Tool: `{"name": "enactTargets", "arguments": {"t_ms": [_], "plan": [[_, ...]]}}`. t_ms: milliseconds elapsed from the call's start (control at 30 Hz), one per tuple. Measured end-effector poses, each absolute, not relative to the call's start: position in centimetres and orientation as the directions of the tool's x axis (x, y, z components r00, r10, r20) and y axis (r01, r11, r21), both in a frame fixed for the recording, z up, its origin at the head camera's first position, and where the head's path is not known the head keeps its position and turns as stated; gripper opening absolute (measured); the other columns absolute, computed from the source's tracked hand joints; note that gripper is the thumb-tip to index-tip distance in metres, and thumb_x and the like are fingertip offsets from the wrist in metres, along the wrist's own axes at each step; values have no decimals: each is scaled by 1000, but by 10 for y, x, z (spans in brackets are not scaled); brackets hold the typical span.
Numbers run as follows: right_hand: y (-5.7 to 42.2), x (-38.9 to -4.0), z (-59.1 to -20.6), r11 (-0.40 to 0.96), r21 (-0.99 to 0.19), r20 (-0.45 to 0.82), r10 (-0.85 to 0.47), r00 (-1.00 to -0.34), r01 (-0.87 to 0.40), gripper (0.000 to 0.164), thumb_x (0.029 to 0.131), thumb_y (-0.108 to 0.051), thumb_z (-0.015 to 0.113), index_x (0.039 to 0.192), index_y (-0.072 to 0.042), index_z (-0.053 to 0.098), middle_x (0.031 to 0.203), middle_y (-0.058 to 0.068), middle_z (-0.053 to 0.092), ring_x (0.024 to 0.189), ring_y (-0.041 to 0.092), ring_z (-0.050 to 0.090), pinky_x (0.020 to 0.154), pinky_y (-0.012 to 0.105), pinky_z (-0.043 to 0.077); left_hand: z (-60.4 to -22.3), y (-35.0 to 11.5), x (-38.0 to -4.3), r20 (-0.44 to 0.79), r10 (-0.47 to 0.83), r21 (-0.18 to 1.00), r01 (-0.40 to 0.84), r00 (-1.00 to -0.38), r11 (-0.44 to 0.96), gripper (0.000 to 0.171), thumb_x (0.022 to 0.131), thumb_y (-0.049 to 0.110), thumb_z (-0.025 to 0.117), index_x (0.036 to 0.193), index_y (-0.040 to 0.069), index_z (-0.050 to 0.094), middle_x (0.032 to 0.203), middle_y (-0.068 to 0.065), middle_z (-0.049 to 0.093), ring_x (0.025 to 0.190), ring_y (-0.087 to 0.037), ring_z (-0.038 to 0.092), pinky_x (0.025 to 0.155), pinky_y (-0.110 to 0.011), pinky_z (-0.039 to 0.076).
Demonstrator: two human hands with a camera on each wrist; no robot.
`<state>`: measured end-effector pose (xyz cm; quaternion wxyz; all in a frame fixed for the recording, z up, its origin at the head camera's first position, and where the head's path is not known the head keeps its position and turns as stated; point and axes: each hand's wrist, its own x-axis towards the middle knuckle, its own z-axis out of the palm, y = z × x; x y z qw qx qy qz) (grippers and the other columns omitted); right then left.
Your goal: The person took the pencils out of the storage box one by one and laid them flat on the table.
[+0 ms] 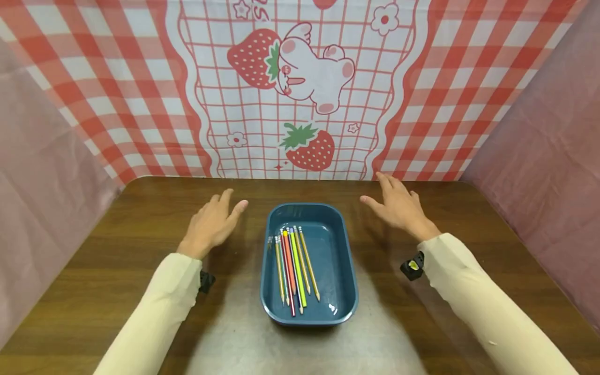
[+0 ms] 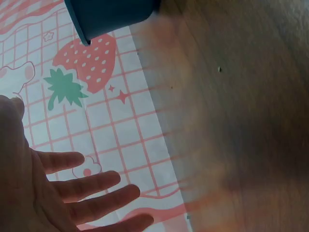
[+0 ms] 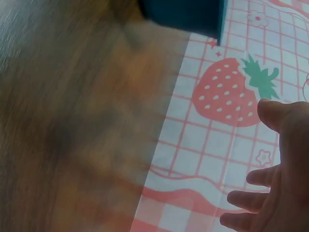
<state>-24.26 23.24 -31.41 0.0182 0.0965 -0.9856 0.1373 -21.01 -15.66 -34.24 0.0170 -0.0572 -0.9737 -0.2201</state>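
Observation:
A dark blue rectangular tray [image 1: 333, 260] with rounded corners stands on the table between my hands. Several pencils [image 1: 300, 265] lie lengthwise in its left half, some gold with erasers, others yellow-green, coral and dark red. My left hand [image 1: 213, 221] hovers left of the tray, fingers spread and holding nothing. On the other side, my right hand [image 1: 398, 205] is held out near the tray's far right corner, also with nothing in it. Both wrist views show relaxed fingers, apart from the tray wall [image 2: 113, 19], whose other side appears in the right wrist view.
The brown wooden table [image 1: 94, 281] reaches back to a hanging red-and-white checked cloth [image 1: 140, 94] printed with strawberries. Pink fabric [image 1: 529, 156] hangs at both sides. A small black wrist camera [image 1: 412, 265] sits under the right sleeve, another [image 1: 206, 281] under the left.

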Motion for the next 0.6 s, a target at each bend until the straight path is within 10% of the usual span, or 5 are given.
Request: {"name": "enactTargets", "arguments": {"t_ms": [367, 600], "plan": [[218, -238, -298, 883, -405, 59, -232, -971, -236, 80, 93, -39, 56, 147, 6, 19, 147, 30, 30, 135, 45, 30, 109, 64, 27, -343, -149, -207, 104, 152, 614, 183, -983, 767, 62, 102, 48, 25, 134, -1, 43, 132, -26, 51, 123, -42, 48, 103, -56, 40], [207, -233, -294, 841, -451, 93, -289, -953, -299, 74, 90, -27, 63, 145, 7, 27, 144, 29, 35, 133, 43, 35, 109, 59, 32, -340, -141, -201, 74, 155, 709, 161, -985, 686, 53, 103, 44, 29, 130, 3, 46, 120, -24, 58, 90, -37, 65, 81, -44, 54]]}}
